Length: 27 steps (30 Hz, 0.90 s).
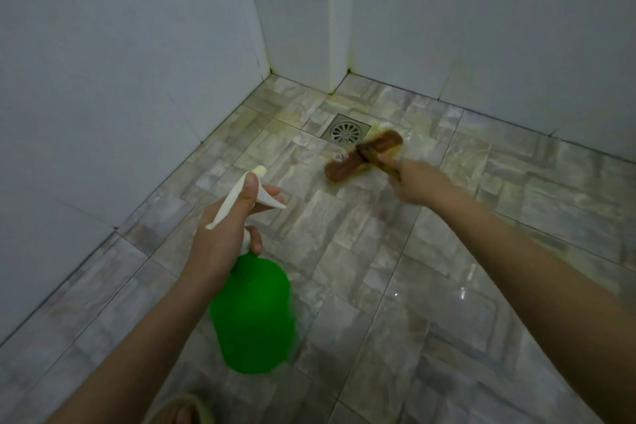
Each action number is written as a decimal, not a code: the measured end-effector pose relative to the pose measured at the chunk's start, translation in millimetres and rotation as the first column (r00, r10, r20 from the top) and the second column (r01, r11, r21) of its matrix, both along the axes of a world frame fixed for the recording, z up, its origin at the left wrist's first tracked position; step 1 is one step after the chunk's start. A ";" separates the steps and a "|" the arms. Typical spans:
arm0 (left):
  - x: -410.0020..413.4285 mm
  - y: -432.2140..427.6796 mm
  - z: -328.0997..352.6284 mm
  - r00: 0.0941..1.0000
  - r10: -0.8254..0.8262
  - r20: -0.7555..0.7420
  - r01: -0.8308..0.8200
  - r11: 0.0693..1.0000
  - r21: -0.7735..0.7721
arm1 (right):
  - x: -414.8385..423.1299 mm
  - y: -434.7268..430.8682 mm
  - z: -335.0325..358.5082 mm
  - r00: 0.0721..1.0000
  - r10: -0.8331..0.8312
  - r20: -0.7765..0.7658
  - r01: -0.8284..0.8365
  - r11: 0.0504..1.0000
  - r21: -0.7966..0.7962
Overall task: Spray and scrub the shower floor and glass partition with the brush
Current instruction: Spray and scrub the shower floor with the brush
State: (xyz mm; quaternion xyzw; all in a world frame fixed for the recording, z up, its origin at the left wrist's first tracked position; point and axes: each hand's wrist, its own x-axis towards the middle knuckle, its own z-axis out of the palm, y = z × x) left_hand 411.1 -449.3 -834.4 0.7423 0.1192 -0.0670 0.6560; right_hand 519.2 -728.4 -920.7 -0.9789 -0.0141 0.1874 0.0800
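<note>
The left hand [223,220] held a round green plastic spray bottle with a white trigger top [253,313] up above the shower floor of grey marbled tiles [447,286]. Its fingers [256,241] were curled round the bottle's thin white neck. The thumb lay along the top of the white sprayer, and the nozzle pointed away towards the far corner. The green body hung below the hand and looked blurry.

The right hand [416,182] reached out farther and held a brown scrub brush with a long flat head [346,166]. Its fingers [390,162] were wrapped tight round the brush handle, with one finger stretched along it. The brush head lay down on the floor, just beside a round metal drain in a square frame [346,131] — one end of the head was close to the drain's right edge. The tiles round the drain and the brush had a yellowish stain [413,143] on them.

Plain white walls [103,79] met in the corner behind the drain. At the very bottom edge, a foot in a pale sandal [179,410] stood on the floor — only part of it showed.
</note>
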 end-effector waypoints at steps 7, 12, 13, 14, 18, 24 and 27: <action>-3.6 23.8 14.2 0.995 0.098 0.023 -0.097 0.995 -0.009 | -36.3 -0.5 -2.6 0.999 -0.038 -0.017 0.039 0.997 0.063; -8.5 47.8 20.7 1.000 -0.008 -0.020 0.010 0.996 0.086 | -6.8 28.3 1.5 1.000 -0.019 0.014 0.019 1.000 0.006; -13.3 54.1 21.7 0.999 -0.035 -0.014 0.036 0.993 0.108 | 12.6 39.5 0.6 0.999 -0.007 0.035 0.007 1.000 0.015; -19.7 61.1 22.6 0.999 -0.052 -0.001 0.052 0.991 0.120 | 29.8 48.1 -2.7 0.998 0.006 0.062 -0.009 0.999 0.046; -53.1 103.2 22.9 0.999 -0.011 0.040 0.006 0.991 0.136 | 4.9 54.3 -7.2 0.998 0.028 0.050 -0.031 0.998 0.055; -105.7 163.4 18.4 0.997 0.075 -0.026 -0.073 0.995 0.071 | -144.5 102.3 9.3 0.985 0.115 -0.131 -0.104 0.991 0.088; -123.9 175.4 11.3 0.997 0.035 -0.071 -0.032 0.998 0.046 | -107.8 170.8 5.0 0.978 0.203 -0.040 -0.200 0.976 0.083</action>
